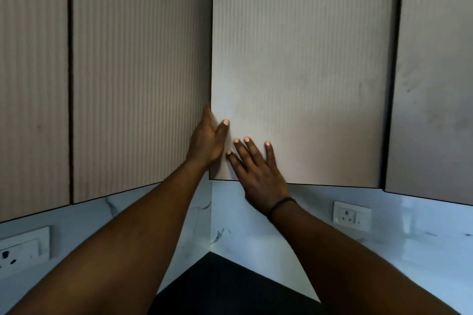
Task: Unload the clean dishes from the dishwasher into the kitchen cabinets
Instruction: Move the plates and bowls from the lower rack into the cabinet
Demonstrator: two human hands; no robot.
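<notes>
Ribbed beige upper cabinets fill the corner in front of me. The corner cabinet door is the one both hands are on. My left hand is at the door's left edge near the bottom, its thumb on the front face and its fingers hidden behind the edge. My right hand lies flat on the lower left of the door with fingers straight and spread. Neither hand holds a dish. No dishes or dishwasher are in view.
Another ribbed cabinet door adjoins on the left, and one more on the right. A marble-look backsplash carries a wall socket on the right and another socket at the left. A dark countertop sits below.
</notes>
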